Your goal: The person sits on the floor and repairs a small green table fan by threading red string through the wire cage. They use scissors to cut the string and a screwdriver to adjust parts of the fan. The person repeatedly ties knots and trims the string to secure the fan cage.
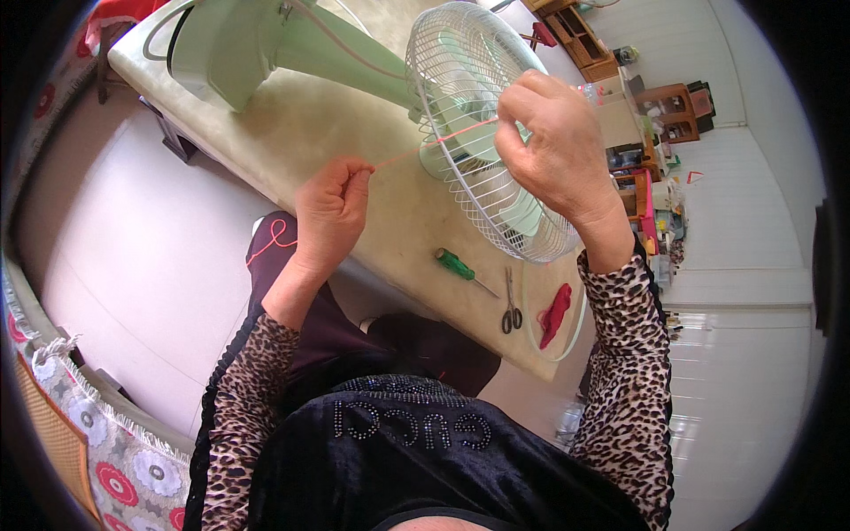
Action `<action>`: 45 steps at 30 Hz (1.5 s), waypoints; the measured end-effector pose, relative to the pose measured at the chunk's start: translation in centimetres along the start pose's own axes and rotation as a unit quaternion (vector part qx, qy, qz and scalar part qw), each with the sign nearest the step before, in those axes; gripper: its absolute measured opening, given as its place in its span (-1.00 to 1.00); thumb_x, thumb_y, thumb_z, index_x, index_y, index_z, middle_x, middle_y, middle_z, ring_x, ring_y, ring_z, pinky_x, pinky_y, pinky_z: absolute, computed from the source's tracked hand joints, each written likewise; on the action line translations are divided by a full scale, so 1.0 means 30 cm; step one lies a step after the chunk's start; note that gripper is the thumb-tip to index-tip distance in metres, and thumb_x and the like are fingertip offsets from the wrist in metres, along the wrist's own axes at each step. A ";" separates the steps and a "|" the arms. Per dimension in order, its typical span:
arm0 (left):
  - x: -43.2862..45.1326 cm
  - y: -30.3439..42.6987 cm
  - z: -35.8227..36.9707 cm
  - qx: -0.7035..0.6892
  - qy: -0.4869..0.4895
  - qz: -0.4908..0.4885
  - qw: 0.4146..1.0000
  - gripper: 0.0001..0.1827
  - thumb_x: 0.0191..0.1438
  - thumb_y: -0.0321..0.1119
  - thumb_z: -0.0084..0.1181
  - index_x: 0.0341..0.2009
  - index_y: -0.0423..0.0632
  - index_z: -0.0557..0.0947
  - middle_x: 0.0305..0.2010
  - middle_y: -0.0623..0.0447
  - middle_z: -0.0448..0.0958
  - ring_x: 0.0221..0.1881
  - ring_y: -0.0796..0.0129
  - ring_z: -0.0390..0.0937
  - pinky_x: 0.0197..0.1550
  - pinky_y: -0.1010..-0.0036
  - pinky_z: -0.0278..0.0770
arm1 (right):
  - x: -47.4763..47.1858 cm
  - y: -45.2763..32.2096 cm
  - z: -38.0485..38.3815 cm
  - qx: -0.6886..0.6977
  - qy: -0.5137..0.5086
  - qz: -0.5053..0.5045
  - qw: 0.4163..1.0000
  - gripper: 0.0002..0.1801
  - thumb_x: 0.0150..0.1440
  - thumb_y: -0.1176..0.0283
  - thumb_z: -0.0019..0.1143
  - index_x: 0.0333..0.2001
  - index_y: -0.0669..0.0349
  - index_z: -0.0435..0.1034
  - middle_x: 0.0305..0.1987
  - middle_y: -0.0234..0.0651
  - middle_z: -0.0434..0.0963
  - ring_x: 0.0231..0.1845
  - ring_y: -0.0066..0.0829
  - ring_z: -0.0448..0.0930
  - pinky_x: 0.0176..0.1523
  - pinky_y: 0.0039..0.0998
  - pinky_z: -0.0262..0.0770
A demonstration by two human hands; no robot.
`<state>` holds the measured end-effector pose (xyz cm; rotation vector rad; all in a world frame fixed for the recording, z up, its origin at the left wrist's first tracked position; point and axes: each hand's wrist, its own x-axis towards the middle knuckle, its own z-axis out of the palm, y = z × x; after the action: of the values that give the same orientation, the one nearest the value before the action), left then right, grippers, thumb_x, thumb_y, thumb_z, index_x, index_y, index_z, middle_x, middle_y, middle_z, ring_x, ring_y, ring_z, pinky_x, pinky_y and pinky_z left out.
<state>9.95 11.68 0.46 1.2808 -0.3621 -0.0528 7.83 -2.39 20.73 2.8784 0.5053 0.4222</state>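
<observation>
A pale green electric fan lies on its side on the table, its round wire guard [458, 179] standing up in front of me. Pinched in my left hand [335, 206] is a red-orange string [405, 156], whose loose end hangs over my leg. The string runs taut past the rim of the guard to my right hand [554, 136], which pinches it between thumb and fingers in front of the guard. On the table below lie a green-handled screwdriver [455, 263], scissors with dark handles [511, 318] and a bundle of red thread [556, 315].
The fan's green base [216, 53] lies near the table's far left end, and its pale cord [564, 357] loops by the near corner of the table [372, 245]. A patterned fringed cover [119, 458] is at lower left. Shelves with many items stand at right.
</observation>
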 end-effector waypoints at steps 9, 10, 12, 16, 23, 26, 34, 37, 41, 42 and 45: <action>-0.003 0.016 0.032 0.036 -0.011 -0.010 0.999 -0.91 0.03 -0.48 -0.05 -0.41 -0.17 0.53 -0.70 0.24 0.26 -0.67 0.65 0.13 -0.63 0.65 0.11 | 0.003 -0.061 0.046 0.490 -0.101 0.284 0.818 -0.95 -0.10 0.57 -0.20 -0.57 0.30 0.18 -0.61 -0.22 0.31 -0.56 -0.51 0.41 -0.46 -0.50 0.31; -0.003 0.011 0.036 0.047 -0.014 -0.006 0.999 -0.90 0.03 -0.48 -0.06 -0.41 -0.17 0.53 -0.71 0.21 0.28 -0.68 0.63 0.15 -0.64 0.63 0.15 | -0.002 -0.054 0.055 0.474 -0.095 0.286 0.827 -0.95 -0.09 0.57 -0.20 -0.55 0.31 0.18 -0.62 -0.22 0.31 -0.58 -0.50 0.40 -0.47 -0.49 0.31; 0.029 -0.011 0.037 0.048 -0.013 0.001 0.999 -0.89 0.03 -0.47 -0.06 -0.40 -0.17 0.53 -0.71 0.20 0.31 -0.67 0.62 0.17 -0.62 0.62 0.17 | 0.006 -0.042 0.061 0.392 -0.100 0.230 0.885 -0.92 -0.01 0.54 -0.23 -0.53 0.25 0.21 -0.57 -0.37 0.33 -0.57 -0.65 0.35 -0.49 -0.60 0.25; 0.050 -0.040 0.016 0.025 -0.065 -0.039 0.997 -0.87 0.02 -0.45 -0.07 -0.39 -0.18 0.54 -0.66 0.18 0.38 -0.62 0.61 0.23 -0.57 0.63 0.21 | -0.020 -0.104 0.042 0.303 -0.081 0.161 0.936 -0.95 -0.03 0.56 -0.16 -0.52 0.24 0.25 -0.47 -0.35 0.36 -0.49 -0.55 0.40 -0.44 -0.55 0.29; 0.102 -0.099 -0.042 0.084 -0.137 -0.049 0.986 -0.71 0.00 -0.40 -0.09 -0.15 -0.18 0.50 -0.23 -0.04 0.47 -0.16 0.37 0.38 -0.09 0.51 0.30 | -0.193 -0.289 0.153 0.124 0.005 0.070 0.990 -0.86 -0.16 0.49 0.09 -0.45 0.19 0.34 -0.41 -0.27 0.34 -0.41 -0.32 0.42 -0.40 -0.39 0.36; 0.149 -0.095 -0.079 0.154 -0.067 -0.028 0.985 -0.69 0.02 -0.40 -0.11 -0.11 -0.19 0.47 -0.17 -0.04 0.46 -0.08 0.36 0.37 0.01 0.51 0.26 | -0.330 -0.363 0.169 0.227 -0.033 0.052 0.972 -0.84 -0.17 0.44 0.11 -0.43 0.16 0.36 -0.52 -0.30 0.34 -0.46 -0.32 0.42 -0.43 -0.38 0.36; 0.132 0.167 0.069 -0.043 -0.100 -0.086 0.990 -0.69 0.11 -0.26 -0.09 -0.18 -0.25 0.48 -0.21 0.03 0.48 -0.15 0.43 0.38 -0.07 0.58 0.28 | -0.765 -0.292 0.331 0.188 -0.070 0.257 0.945 -0.76 -0.16 0.51 0.05 -0.31 0.26 0.36 -0.33 -0.14 0.43 -0.26 -0.12 0.41 -0.20 -0.25 0.35; 0.130 0.165 0.102 -0.045 -0.068 -0.063 0.995 -0.67 0.10 -0.23 -0.08 -0.19 -0.26 0.49 -0.23 0.02 0.48 -0.20 0.43 0.38 -0.12 0.58 0.29 | -0.830 -0.223 0.406 0.049 0.029 0.310 0.949 -0.74 -0.17 0.51 0.03 -0.30 0.26 0.35 -0.23 -0.12 0.42 -0.20 -0.12 0.41 -0.14 -0.26 0.35; 0.096 0.108 0.082 0.081 0.040 0.019 0.996 -0.75 0.05 -0.31 -0.02 -0.25 -0.22 0.51 -0.33 0.02 0.47 -0.27 0.41 0.38 -0.18 0.56 0.31 | -0.879 -0.174 0.486 0.070 -0.039 0.375 0.924 -0.74 -0.18 0.51 0.03 -0.31 0.29 0.34 -0.22 -0.13 0.40 -0.20 -0.15 0.41 -0.17 -0.25 0.36; 0.071 0.067 0.060 0.097 0.042 0.037 0.994 -0.78 0.04 -0.34 -0.01 -0.27 -0.22 0.52 -0.34 0.01 0.47 -0.27 0.39 0.38 -0.18 0.55 0.31 | -0.874 -0.168 0.494 0.088 -0.045 0.381 0.919 -0.74 -0.18 0.51 0.03 -0.31 0.30 0.34 -0.24 -0.14 0.40 -0.22 -0.15 0.41 -0.18 -0.25 0.36; -0.043 0.066 0.048 0.171 -0.012 0.080 0.982 -0.84 0.00 -0.42 0.01 -0.31 -0.21 0.52 -0.35 -0.01 0.47 -0.27 0.33 0.41 -0.19 0.50 0.33 | -0.883 -0.170 0.511 0.121 -0.055 0.398 0.908 -0.75 -0.18 0.51 0.03 -0.33 0.29 0.33 -0.32 -0.15 0.39 -0.26 -0.14 0.41 -0.21 -0.25 0.36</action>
<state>8.00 11.24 2.38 1.5866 -0.5086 0.1366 -12.88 -9.22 -1.35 3.2045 -0.7276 0.3073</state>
